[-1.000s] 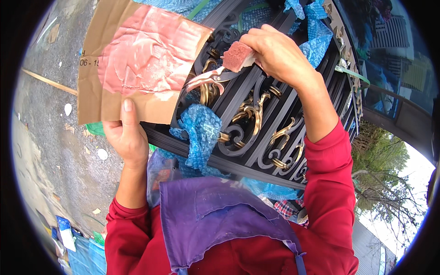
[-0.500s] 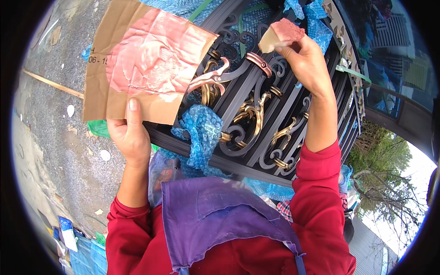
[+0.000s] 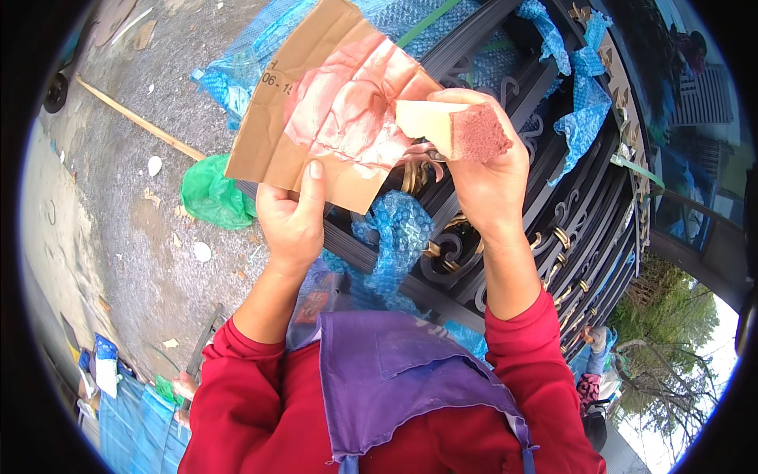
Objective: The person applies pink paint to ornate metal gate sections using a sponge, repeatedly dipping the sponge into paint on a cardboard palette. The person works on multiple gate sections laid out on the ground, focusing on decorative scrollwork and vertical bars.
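Observation:
My left hand (image 3: 290,225) grips the lower edge of a brown cardboard sheet (image 3: 359,183), thumb on top. Wet metallic pink paint (image 3: 347,114) is smeared across the sheet's middle. In my right hand (image 3: 501,189) is a pale yellow sponge (image 3: 430,126), its outer end stained dull pink. The sponge overlaps the sheet's right edge in the picture; I cannot tell whether they touch. Beneath both hands lie black metal panels (image 3: 505,261) with scrollwork, some of it gold. A pink-coated scroll (image 3: 430,164) shows partly below the sponge.
Crumpled blue bubble wrap (image 3: 403,229) hangs over the panels' near edge, with more strips (image 3: 586,103) at the far right. A green plastic bag (image 3: 213,193) and a wooden stick (image 3: 142,120) lie on the ground at left. Part of another person (image 3: 594,347) shows at lower right.
My right hand has brought the sponge left and down from over the panels to the cardboard's edge, turning it. The cardboard sits further right in the picture, and the whole view has shifted.

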The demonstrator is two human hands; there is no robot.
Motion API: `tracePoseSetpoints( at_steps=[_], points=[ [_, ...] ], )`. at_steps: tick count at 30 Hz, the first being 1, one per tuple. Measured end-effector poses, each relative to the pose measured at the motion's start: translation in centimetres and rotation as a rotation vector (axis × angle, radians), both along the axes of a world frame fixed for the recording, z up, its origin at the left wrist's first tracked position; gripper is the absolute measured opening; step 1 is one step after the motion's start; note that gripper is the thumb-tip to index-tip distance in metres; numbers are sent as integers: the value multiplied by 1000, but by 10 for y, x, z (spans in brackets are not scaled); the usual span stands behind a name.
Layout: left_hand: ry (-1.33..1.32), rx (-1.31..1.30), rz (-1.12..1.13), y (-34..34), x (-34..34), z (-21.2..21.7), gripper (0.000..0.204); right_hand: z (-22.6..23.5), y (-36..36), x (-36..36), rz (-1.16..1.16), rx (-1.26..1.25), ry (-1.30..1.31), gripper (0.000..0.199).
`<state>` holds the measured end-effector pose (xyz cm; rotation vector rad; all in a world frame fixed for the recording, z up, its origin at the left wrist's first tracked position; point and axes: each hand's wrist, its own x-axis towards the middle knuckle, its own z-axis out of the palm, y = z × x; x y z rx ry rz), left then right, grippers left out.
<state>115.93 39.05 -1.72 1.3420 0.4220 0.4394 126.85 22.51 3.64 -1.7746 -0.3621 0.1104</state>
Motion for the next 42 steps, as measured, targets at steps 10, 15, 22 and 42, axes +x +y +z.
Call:
tracePoseSetpoints(
  at_steps=[10, 15, 22, 42],
  points=[
    [-4, 58, 3, 0, 1, 3, 18, -11, 16, -6, 68, -278, -217, 39],
    [1, 7, -12, 0, -1, -2, 16, -1, -6, 2, -3, -244, -156, 30],
    [5, -21, 41, -2, -3, -8, 17, 17, -116, 52, -270, -322, 51, 21],
    [16, 28, 42, -1, -2, -9, 15, 4, -104, 59, 140, -779, -233, 27]
  ],
)
